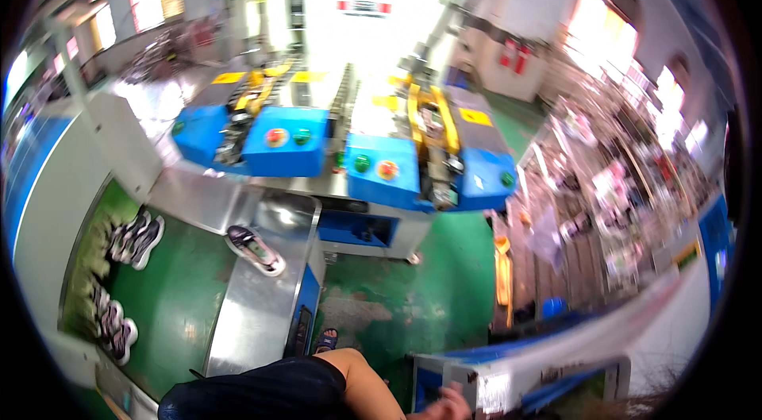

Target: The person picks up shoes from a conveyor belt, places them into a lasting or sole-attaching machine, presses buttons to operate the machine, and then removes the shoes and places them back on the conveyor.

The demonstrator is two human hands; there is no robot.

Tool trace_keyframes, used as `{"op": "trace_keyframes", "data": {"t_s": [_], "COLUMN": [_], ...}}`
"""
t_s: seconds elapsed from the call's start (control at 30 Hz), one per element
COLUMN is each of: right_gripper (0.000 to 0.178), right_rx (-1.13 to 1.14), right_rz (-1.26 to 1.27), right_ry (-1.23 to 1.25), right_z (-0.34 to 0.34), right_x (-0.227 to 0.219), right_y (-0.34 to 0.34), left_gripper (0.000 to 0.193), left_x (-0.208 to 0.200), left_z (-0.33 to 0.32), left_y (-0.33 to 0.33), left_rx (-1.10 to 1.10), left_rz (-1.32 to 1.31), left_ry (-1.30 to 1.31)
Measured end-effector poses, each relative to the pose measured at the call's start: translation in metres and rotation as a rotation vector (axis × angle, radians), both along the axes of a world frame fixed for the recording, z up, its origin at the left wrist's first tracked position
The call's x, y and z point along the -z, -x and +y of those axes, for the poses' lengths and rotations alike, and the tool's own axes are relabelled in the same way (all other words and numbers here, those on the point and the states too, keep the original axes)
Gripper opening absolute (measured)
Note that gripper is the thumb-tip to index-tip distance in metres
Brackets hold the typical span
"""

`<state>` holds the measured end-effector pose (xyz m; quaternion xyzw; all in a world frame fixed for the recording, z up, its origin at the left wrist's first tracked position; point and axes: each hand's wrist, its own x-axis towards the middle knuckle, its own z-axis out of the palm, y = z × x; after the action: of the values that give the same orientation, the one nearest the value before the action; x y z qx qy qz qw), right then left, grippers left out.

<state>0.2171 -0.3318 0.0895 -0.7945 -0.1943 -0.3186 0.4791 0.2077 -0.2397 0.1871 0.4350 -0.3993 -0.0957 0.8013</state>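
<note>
A bare arm with a dark sleeve comes in from the lower left and bends toward the lower edge. Beyond it, by the pale cabinet [492,392], is what looks like my left hand [448,406], blurred and partly cut off. Its fingers are too smeared to read, and I make out nothing held. My right hand does not show. A single dark sneaker with a pale sole [255,250] lies on the metal bench [258,309] in front of me, apart from the hand.
A large machine with blue housings [286,158] and red and green buttons stands ahead. Several sneakers [147,242] sit at the left, with more sneakers [119,333] nearer. A cluttered rack [587,245] fills the right. My sandalled foot [326,339] is on the green floor [444,285].
</note>
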Motion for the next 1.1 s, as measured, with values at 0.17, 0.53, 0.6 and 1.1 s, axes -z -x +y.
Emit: {"op": "trace_keyframes", "data": {"t_s": [0.17,0.53,0.6,1.1], "right_gripper": [0.013,0.01,0.016,0.035], "right_rx": [-0.654,-1.296,-1.387,-0.423], "right_rz": [0.579,0.575,0.808,0.648], "right_ry": [-0.112,0.539,0.529,0.104], "right_z": [0.068,0.271,0.308,0.582], "right_x": [-0.003,0.023,0.066,0.324], "right_y": [-0.018,-0.032,-0.049,-0.274], "left_gripper": [0.032,0.036,0.037,0.075], "left_x": [0.006,0.019,0.033,0.296], "left_z": [0.047,0.173,0.195,0.17], "left_y": [0.013,0.055,0.061,0.139], "left_rx": [-0.237,-0.506,-0.551,-1.486], "left_rz": [-0.047,-0.147,-0.13,1.878], "left_ry": [0.018,0.154,0.198,-1.663]}}
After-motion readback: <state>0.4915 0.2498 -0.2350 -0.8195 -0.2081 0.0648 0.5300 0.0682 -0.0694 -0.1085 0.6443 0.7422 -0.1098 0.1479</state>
